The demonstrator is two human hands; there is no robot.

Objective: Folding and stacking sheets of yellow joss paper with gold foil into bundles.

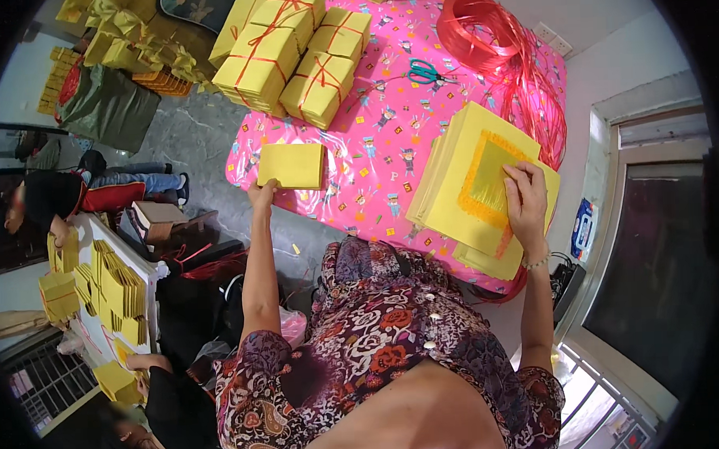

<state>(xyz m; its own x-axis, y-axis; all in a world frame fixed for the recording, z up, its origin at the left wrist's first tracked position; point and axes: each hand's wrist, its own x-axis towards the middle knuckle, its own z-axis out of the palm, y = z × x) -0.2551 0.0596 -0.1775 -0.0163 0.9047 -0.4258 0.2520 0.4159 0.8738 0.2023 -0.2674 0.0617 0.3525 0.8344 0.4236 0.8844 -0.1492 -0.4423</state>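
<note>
The left hand [261,194] grips a small yellow paper stack [292,165] at its lower edge, at nine o'clock on the pink tablecloth [388,144]; the right hand [525,199] lies flat, fingers spread, on the large yellow paper pile [461,181] at three o'clock; tied yellow bundles [290,53] and scissors [425,72] sit toward twelve.

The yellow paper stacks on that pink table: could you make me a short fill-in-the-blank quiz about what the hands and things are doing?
1. The left hand holds a small stack of yellow paper over the ____ tablecloth.
2. The right hand rests on the large stack of yellow sheets at the table's ____ side.
3. The tied bundles are bound with ____ string.
4. The scissors have ____ handles.

Missing words: pink; right; red; green
</note>
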